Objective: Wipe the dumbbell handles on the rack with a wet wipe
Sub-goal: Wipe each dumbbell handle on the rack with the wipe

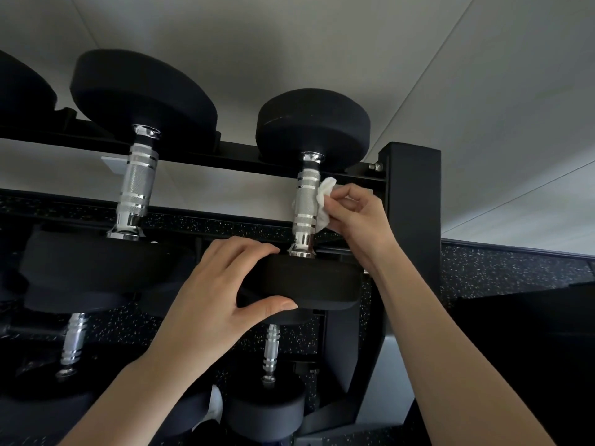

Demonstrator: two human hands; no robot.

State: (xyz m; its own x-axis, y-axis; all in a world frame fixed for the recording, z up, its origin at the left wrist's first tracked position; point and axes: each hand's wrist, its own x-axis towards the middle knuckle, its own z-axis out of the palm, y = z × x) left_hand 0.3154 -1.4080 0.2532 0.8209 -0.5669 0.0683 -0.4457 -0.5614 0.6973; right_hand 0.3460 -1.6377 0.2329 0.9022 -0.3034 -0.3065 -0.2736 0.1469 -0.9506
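Observation:
A black dumbbell with a chrome knurled handle [306, 204] lies on the top tier of the black rack [413, 194], at its right end. My right hand [357, 217] pinches a crumpled white wet wipe [323, 201] against the right side of that handle; a bit of wipe shows behind the handle's left edge. My left hand [219, 291] grips the near black head [318, 284] of the same dumbbell, fingers on top and thumb underneath.
A larger dumbbell [138, 185] lies to the left on the same tier, and another head shows at the far left. Lower tiers hold more dumbbells [270, 352]. The rack's upright post stands close right of my right hand. Speckled black flooring lies behind.

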